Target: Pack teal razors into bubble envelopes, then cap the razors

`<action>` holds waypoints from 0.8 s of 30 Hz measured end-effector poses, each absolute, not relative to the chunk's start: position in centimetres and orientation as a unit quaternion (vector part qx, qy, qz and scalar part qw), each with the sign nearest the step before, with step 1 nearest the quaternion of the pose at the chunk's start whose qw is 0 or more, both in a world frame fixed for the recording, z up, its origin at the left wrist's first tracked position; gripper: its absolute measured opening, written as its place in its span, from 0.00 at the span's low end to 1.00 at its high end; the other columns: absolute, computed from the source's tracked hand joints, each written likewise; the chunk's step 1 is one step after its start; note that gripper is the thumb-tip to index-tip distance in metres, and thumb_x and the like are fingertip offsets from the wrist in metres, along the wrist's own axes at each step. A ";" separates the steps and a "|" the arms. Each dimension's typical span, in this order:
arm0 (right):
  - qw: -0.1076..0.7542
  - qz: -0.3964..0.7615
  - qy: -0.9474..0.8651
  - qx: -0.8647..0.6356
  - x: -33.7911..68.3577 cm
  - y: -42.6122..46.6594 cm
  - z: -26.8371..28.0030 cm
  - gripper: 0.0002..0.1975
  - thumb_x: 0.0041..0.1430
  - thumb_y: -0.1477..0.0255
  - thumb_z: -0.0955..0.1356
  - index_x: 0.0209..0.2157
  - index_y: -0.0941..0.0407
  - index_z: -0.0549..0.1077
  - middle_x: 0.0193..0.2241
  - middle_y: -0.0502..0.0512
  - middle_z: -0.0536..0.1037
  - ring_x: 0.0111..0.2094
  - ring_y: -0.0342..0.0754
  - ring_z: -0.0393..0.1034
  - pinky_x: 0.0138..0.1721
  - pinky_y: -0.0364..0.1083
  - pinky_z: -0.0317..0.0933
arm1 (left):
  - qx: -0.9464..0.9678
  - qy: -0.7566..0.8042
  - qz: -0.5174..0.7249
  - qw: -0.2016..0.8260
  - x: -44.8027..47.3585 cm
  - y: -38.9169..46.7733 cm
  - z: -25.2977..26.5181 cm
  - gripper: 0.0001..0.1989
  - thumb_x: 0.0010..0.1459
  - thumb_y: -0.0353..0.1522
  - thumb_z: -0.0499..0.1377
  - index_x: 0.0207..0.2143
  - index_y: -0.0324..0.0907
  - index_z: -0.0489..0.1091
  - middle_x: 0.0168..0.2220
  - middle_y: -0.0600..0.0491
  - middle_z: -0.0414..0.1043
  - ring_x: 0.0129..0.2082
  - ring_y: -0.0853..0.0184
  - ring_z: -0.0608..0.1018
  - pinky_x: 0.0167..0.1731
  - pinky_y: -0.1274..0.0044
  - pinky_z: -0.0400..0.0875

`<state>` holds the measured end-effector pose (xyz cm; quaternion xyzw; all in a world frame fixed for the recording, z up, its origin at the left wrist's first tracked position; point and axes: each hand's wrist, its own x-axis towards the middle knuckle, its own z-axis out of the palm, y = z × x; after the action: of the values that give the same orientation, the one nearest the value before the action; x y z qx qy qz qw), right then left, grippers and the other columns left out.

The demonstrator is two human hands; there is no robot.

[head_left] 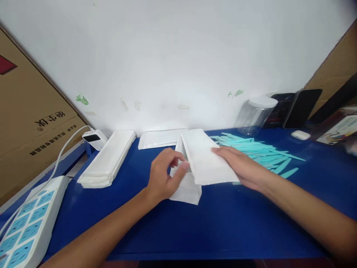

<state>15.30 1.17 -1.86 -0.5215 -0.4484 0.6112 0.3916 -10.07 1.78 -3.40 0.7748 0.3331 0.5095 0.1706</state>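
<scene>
At the far left, a cardboard box (30, 123) is standing beside the blue table (223, 223). A white power strip (30, 223) with blue sockets is lying near it, and a white cable (57, 162) is running past to a small white device (95, 138) with a black screen. Just beside the device, a stack of white packets (107, 158) is lying at a slant. A flat packet (158, 139) is resting farther back, near the wall (173, 56).

Next, the left hand (165, 175) is curling its fingers, with the thumb reaching toward the edge of the white packet (208, 158); the blur is hiding whether it is touching or pinching anything. Beneath, a white flap (186, 190) is spreading out at an angle; whether it is joined to the packet, I cannot tell. The right hand (237, 163) is gripping the packet by its right edge, holding it tilted over the middle of the table.

Behind the right hand, turquoise sticks (264, 152) are lying in a loose heap. Beyond them a clear jar (255, 117) with a white lid is standing near the wall. Farther right, a black phone (302, 108) is standing tilted, a small white case (300, 135) is lying before it, and a printed box (338, 126) is sitting at the edge.
</scene>
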 end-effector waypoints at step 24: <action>0.433 0.780 -0.286 -0.349 14.1 0.6 -2.6 0.14 0.73 0.70 0.64 0.55 0.56 0.76 0.53 0.64 0.84 0.35 0.48 0.81 0.31 0.45 0.79 | 0.336 0.414 0.600 0.595 -12.7 5.8 -2.3 0.28 0.63 0.55 0.65 0.53 0.44 0.75 0.54 0.44 0.83 0.54 0.53 0.84 0.46 0.68 0.84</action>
<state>14.14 0.56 -2.59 -0.3487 -0.2860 0.7803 0.4333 -12.71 5.80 -2.28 0.3365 0.4143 0.6005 0.5954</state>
